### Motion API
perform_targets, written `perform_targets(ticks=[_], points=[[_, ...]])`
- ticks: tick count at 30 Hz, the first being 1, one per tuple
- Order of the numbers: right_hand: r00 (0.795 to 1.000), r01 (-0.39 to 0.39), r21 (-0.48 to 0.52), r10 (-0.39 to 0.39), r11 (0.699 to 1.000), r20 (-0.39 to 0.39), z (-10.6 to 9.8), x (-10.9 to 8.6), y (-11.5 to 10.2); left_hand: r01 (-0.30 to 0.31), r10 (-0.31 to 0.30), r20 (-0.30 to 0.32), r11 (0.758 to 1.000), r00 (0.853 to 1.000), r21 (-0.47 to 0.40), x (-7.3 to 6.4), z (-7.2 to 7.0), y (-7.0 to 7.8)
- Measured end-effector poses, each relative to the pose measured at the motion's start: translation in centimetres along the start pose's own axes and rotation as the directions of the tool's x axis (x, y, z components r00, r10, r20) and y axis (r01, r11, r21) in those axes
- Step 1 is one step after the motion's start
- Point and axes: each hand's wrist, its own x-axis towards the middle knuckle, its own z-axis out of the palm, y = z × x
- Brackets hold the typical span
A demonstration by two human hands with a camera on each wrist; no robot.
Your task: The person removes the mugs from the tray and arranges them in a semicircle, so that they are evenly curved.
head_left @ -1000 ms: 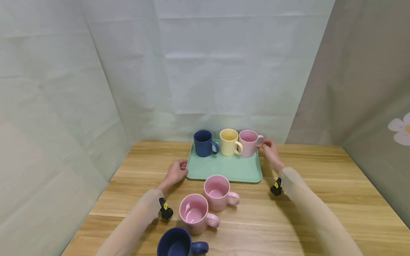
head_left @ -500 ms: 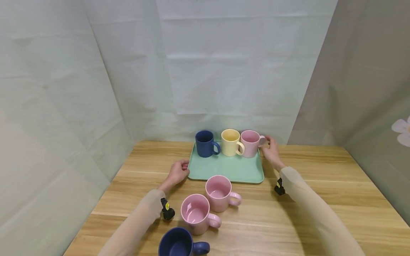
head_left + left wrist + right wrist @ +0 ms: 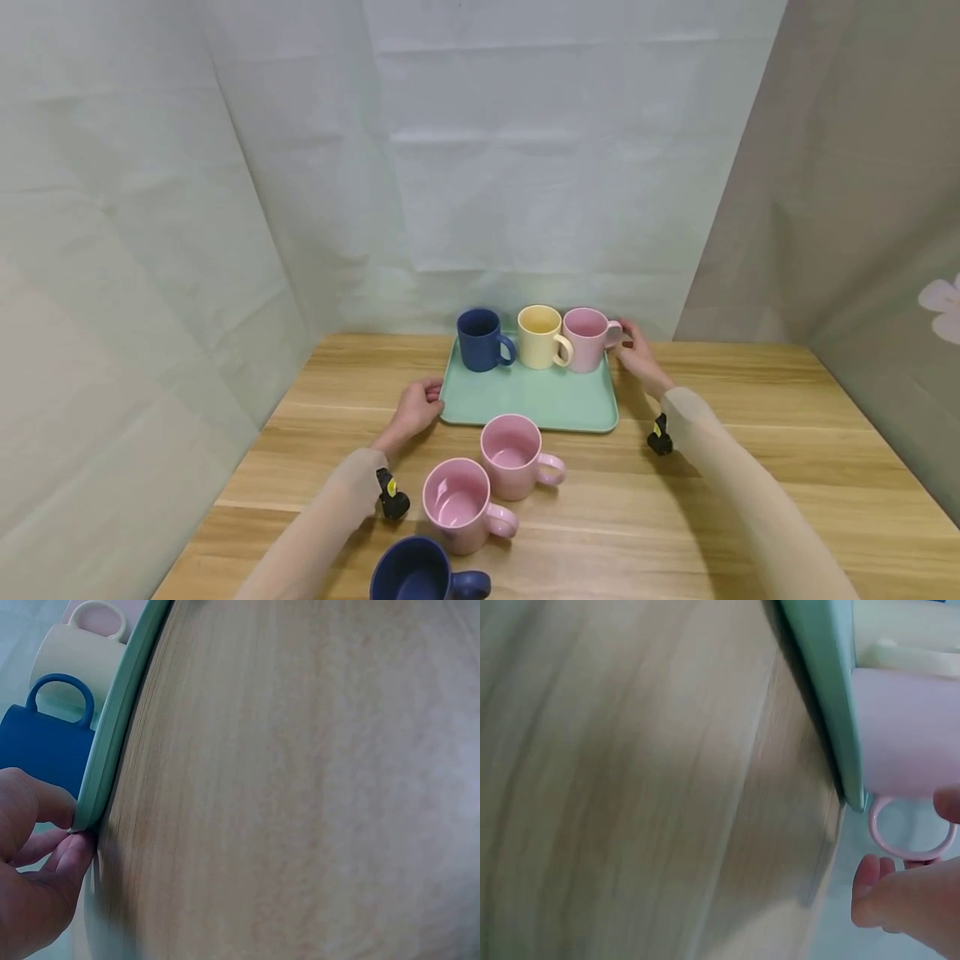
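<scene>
A green tray lies on the table, with a dark blue mug, a yellow mug and a pink mug standing along its back side. My left hand pinches the tray's left rim between thumb and fingers, as the left wrist view shows at the tray corner. At the tray's right, my right hand is at the pink mug's handle, one digit in front of the loop and fingertips behind it. Several of its other fingers curl just beside the handle.
Before the tray on the wooden table stand two more pink mugs, a far one and a nearer one. A second dark blue mug is cut off at the bottom edge. A pale cloth wall rises behind the table.
My right hand's fingers have shifted slightly upward around the pink mug's handle. My left hand keeps its place at the tray rim. The whole head view has moved a little; the mugs stay put.
</scene>
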Motion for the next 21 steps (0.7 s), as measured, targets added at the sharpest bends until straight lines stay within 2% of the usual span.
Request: perform_targets(ticks=[4,11,21], points=[[1.0,0.014,-0.014,-0.014,1.0,-0.003,-0.2,-0.2,0.1,0.009,-0.009,-0.001,1.0,1.0,0.004,0.1,-0.2,0.2],[0.999,0.02,-0.065,-0.022,0.998,-0.026,-0.3,-0.7,0.6,-0.022,0.022,-0.012,1.0,1.0,0.005,0.2,-0.3,0.4],[0.997,0.049,-0.019,-0.05,0.999,-0.059,0.1,-1.8,0.9,-0.021,0.021,-0.026,1.0,0.999,0.001,0.3,-0.4,0.1]])
